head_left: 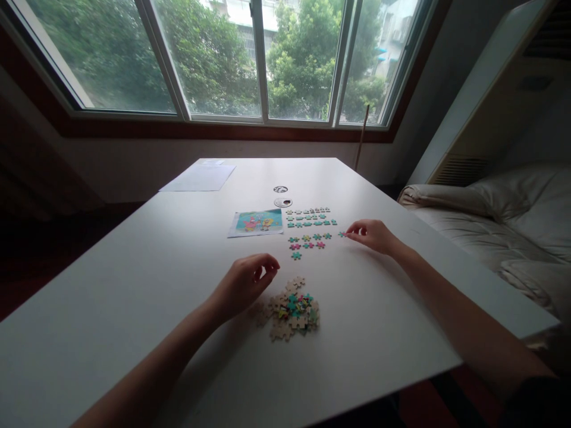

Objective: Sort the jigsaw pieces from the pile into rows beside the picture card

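My left hand (247,282) hovers with fingers curled just left of a heap of puzzle pieces (292,309), many lying brown side up; I see nothing clearly in it. My right hand (372,233) rests further out on the white table (134,285), fingertips pinched on a small pink puzzle piece (342,234) at the right end of the sorted rows. Several sorted pieces (310,229) lie face up in rows between the hands and a colourful cartoon reference picture (257,222).
Two small round discs (282,196) lie beyond the picture. A sheet of paper (198,177) sits at the far left of the table. A wide window runs behind. A thin stick (361,137) leans at the far corner. Bedding (504,214) lies right of the table.
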Tool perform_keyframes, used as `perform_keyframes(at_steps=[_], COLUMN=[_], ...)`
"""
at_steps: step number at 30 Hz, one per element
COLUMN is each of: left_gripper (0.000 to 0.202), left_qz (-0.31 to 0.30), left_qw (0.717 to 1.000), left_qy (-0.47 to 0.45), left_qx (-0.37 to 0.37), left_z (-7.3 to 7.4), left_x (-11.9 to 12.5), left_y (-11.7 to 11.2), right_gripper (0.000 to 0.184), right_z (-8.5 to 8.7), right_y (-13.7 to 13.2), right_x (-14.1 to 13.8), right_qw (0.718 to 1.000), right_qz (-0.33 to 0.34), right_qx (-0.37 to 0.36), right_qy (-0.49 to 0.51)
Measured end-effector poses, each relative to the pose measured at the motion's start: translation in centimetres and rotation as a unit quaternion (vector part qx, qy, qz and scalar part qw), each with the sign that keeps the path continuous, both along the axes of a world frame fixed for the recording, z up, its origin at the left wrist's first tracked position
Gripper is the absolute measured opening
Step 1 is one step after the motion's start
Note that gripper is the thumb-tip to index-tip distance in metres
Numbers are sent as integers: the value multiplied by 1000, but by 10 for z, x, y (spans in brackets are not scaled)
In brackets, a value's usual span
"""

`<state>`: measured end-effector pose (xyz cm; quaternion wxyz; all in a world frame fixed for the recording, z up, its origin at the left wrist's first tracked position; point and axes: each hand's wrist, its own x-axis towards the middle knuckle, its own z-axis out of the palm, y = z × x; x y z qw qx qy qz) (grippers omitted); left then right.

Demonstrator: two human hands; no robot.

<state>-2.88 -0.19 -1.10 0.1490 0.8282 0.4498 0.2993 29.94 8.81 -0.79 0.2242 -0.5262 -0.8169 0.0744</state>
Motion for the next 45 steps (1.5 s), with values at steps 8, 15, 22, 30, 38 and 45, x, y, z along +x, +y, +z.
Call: perform_keyframes(at_steps=[8, 15, 22, 30, 38, 45], left_gripper=[11, 12, 12, 16, 31, 31], left_qz=[-4, -7, -18, -63, -113, -116], left_qw=[1000, 1000, 999, 996, 982, 983], left_qy=[6, 24, 36, 61, 150, 139], left_qx=[9, -1, -5, -19, -15, -15], left_z=[1, 0, -2, -1, 3, 3], left_x=[-1, -1, 0, -1, 6, 5], left_y=[1, 0, 2, 0, -8, -8], right_gripper=[22, 17, 16, 15, 14, 18], right_z=[-13, -17, -15, -14, 1, -4], right_y=[-4, -7, -9, -13, -45, -66], right_x=[-18, -24, -33, -36, -73, -100], right_qw=[997, 997, 999, 998, 983, 959], right_qz=[38, 48, 45, 39, 178, 282], right_qx=[-61, -19, -12, 23, 6, -25], right_qy=[42, 50, 24, 31, 39, 8])
